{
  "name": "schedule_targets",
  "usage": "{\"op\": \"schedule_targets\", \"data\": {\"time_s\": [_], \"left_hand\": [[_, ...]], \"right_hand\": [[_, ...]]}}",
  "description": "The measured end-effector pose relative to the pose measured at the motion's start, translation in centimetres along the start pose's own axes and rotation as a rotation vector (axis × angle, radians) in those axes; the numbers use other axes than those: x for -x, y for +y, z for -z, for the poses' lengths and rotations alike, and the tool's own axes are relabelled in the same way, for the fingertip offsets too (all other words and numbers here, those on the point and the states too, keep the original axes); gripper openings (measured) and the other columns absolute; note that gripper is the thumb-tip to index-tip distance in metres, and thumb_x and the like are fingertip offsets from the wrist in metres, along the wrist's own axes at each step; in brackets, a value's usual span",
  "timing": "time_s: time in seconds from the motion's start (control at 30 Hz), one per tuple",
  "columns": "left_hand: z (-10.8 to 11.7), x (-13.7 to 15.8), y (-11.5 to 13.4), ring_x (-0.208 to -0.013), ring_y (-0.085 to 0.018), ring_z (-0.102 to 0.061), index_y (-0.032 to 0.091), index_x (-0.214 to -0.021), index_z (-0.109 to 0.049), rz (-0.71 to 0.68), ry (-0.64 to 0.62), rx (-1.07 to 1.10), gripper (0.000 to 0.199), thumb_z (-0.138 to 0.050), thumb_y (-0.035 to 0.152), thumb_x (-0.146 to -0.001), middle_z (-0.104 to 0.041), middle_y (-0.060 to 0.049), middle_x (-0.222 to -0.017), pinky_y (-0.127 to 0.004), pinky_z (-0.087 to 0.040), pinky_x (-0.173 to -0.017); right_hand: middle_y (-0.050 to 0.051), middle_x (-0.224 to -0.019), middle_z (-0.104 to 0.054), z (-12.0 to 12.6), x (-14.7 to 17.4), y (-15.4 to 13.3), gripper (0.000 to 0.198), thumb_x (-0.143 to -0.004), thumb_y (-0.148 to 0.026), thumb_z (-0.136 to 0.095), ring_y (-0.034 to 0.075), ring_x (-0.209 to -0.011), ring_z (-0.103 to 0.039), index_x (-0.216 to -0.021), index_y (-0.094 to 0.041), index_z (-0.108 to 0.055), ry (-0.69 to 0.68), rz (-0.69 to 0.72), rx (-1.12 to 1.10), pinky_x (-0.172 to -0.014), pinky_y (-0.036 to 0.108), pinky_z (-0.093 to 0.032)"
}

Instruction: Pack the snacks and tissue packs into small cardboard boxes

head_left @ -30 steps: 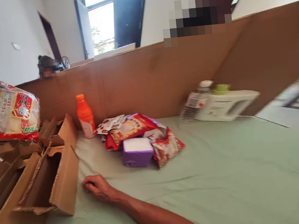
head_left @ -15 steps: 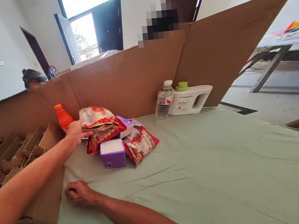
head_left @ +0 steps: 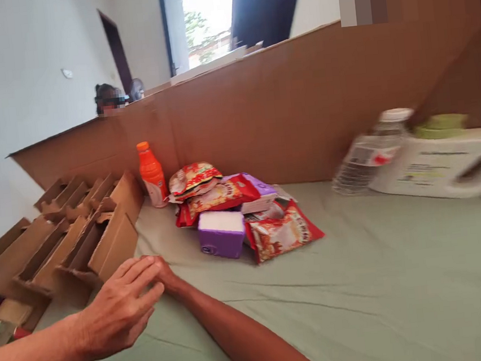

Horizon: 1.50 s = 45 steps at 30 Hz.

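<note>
My left hand (head_left: 119, 306) is over the near left part of the green cloth, fingers stretched out with nothing in them. Behind its fingertips lies my right hand (head_left: 164, 273), mostly covered, so its fingers are hidden. Farther back, a pile holds a red snack bag (head_left: 195, 176) on top, another red bag (head_left: 220, 198) under it, and a purple tissue pack (head_left: 223, 244) in front. To its right lies one more red bag (head_left: 286, 233), tilted against the pile. A second purple pack (head_left: 258, 187) sits behind. The orange bottle (head_left: 152, 175) stands upright just left of the pile.
Cardboard dividers (head_left: 74, 219) form several slots at the left. A tall cardboard wall (head_left: 260, 122) runs along the back. A clear bottle (head_left: 366, 157) and a white jug (head_left: 430, 168) with a green cap stand blurred at the right. A person's head (head_left: 107, 97) shows beyond the wall.
My left hand has let go of the top snack bag and drawn back toward me, in front of my right hand. The view has swung left.
</note>
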<state>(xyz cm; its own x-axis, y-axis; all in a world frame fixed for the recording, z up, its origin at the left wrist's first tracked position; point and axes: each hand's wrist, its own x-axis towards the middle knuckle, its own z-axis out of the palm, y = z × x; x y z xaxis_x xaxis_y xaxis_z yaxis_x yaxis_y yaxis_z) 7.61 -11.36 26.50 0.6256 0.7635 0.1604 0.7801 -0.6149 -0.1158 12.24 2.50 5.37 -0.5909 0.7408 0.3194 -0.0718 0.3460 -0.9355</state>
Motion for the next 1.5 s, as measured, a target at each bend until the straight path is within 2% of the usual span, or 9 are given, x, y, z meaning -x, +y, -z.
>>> {"op": "schedule_targets", "data": {"time_s": [0.2,0.33,0.53,0.73,0.97,1.13,1.3,1.4,1.5], "left_hand": [[-0.4,7.1,-3.5,-0.134,-0.034,-0.053,0.013,-0.139,-0.051,0.661,0.173,-0.203,0.053,-0.057,0.029,-0.089,-0.058,-0.02,-0.141,-0.053,-0.045,-0.109],[-2.1,7.0,-6.0,-0.093,-0.029,-0.071,0.014,-0.108,-0.067,0.822,0.14,-0.156,0.027,-0.058,0.023,-0.085,-0.075,-0.014,-0.095,-0.042,-0.054,-0.087],[-0.8,8.4,-3.1,-0.09,-0.025,-0.07,0.018,-0.088,-0.07,0.581,0.156,-0.01,0.017,-0.052,0.02,-0.089,-0.076,-0.01,-0.089,-0.04,-0.054,-0.088],[0.4,11.0,1.5,-0.114,-0.02,-0.066,0.023,-0.094,-0.069,0.151,0.179,0.229,0.021,-0.052,0.01,-0.092,-0.076,-0.001,-0.089,-0.043,-0.041,-0.114],[-1.8,9.7,3.3,-0.111,-0.021,-0.068,0.025,-0.096,-0.068,0.111,0.207,0.227,0.031,-0.048,0.004,-0.085,-0.076,0.001,-0.09,-0.05,-0.038,-0.117],[-2.7,9.5,4.6,-0.115,-0.024,-0.066,0.022,-0.101,-0.065,0.186,0.266,0.194,0.032,-0.05,0.002,-0.081,-0.075,0.0,-0.091,-0.054,-0.029,-0.122],[-3.5,9.3,5.7,-0.114,-0.024,-0.066,0.021,-0.103,-0.063,0.221,0.331,0.237,0.03,-0.052,0.002,-0.082,-0.074,-0.001,-0.092,-0.053,-0.031,-0.12],[-3.9,9.0,5.7,-0.111,-0.024,-0.067,0.022,-0.101,-0.065,0.245,0.351,0.239,0.026,-0.052,0.006,-0.085,-0.074,-0.001,-0.09,-0.053,-0.032,-0.118],[-4.1,9.0,5.4,-0.108,-0.023,-0.068,0.024,-0.102,-0.065,0.236,0.345,0.231,0.026,-0.051,0.007,-0.086,-0.074,0.0,-0.092,-0.052,-0.032,-0.118]], "right_hand": [[0.0,-0.075,-0.066,-0.9,-0.7,0.2,0.015,-0.09,-0.025,-0.055,0.013,-0.067,-0.06,-0.084,-0.017,-0.067,-0.172,-0.125,-0.051,-0.069,0.027,-0.05],[0.0,-0.072,-0.066,-0.3,-0.2,-1.7,0.015,-0.079,-0.026,-0.056,0.013,-0.067,-0.061,-0.083,-0.017,-0.067,-0.205,-0.187,-0.083,-0.066,0.026,-0.048],[0.002,-0.078,-0.07,5.7,3.8,-4.6,0.03,-0.069,-0.037,-0.065,0.016,-0.071,-0.063,-0.09,-0.017,-0.071,-0.089,-0.265,-0.109,-0.062,0.026,-0.047],[0.011,-0.112,-0.071,14.7,15.2,-6.8,0.049,-0.077,-0.056,-0.065,0.022,-0.094,-0.067,-0.109,-0.018,-0.067,0.261,-0.416,-0.106,-0.071,0.03,-0.051],[0.011,-0.106,-0.076,13.4,23.5,-9.5,0.052,-0.085,-0.062,-0.063,0.023,-0.088,-0.071,-0.115,-0.021,-0.069,0.344,-0.539,-0.219,-0.075,0.035,-0.055],[0.01,-0.117,-0.074,14.3,22.7,-13.4,0.028,-0.089,-0.046,-0.065,0.027,-0.11,-0.068,-0.104,-0.023,-0.074,0.631,-0.18,0.146,-0.092,0.042,-0.054],[0.004,-0.112,-0.077,15.0,17.7,-20.8,0.025,-0.097,-0.032,-0.056,0.023,-0.11,-0.069,-0.112,-0.03,-0.076,-0.02,0.216,0.41,-0.097,0.041,-0.051],[-0.001,-0.098,-0.079,13.8,13.9,-22.3,0.026,-0.1,-0.036,-0.053,0.018,-0.089,-0.073,-0.105,-0.031,-0.078,-0.509,0.216,0.513,-0.084,0.033,-0.052],[-0.001,-0.076,-0.076,13.4,12.2,-21.7,0.027,-0.096,-0.041,-0.058,0.017,-0.067,-0.067,-0.082,-0.028,-0.077,-0.691,0.066,0.631,-0.071,0.03,-0.049]]}}
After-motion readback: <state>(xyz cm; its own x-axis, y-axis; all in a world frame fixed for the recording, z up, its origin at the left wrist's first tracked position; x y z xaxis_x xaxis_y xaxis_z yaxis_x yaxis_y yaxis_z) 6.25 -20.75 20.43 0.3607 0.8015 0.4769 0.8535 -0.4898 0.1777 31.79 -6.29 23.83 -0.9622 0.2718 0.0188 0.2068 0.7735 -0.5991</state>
